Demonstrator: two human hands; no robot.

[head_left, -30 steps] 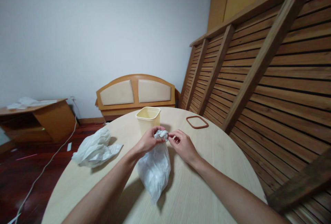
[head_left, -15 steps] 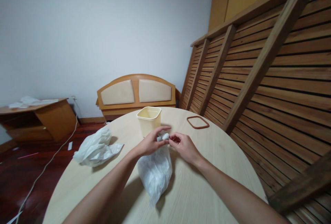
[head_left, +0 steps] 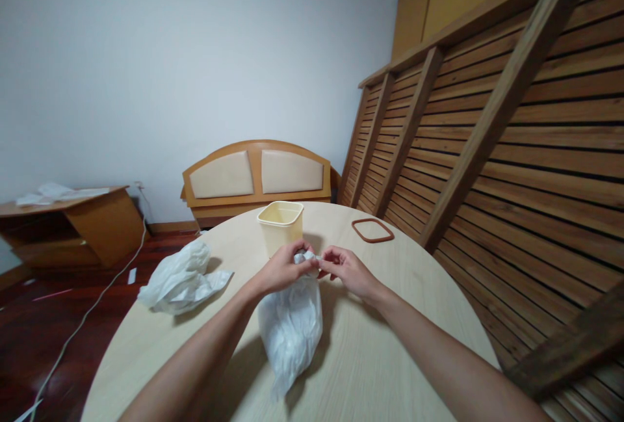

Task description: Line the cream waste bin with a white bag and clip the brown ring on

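A white plastic bag (head_left: 292, 328) hangs down toward me over the round table, its gathered top bunched up between my hands. My left hand (head_left: 287, 267) is closed around that bunched top. With fingertips pinched, my right hand (head_left: 345, 269) holds a small end of the bag at the right of the bunch. Just behind my left hand stands a cream square plastic bin (head_left: 281, 230), upright, with its mouth facing up. On the table's far right lies a brown rounded-square frame (head_left: 373, 238), apart from both hands.
Another crumpled white plastic bag (head_left: 182, 279) lies at the left side of the round table (head_left: 404, 344). Slatted wooden panels (head_left: 487, 168) lean along the right. Behind the table is a headboard (head_left: 257, 201); a low desk (head_left: 104, 227) stands at the left wall.
The fingers of my left hand have closed in on the bunched top. My right hand has drawn slightly away from it, still pinching. The hanging bag has shifted a little toward me.
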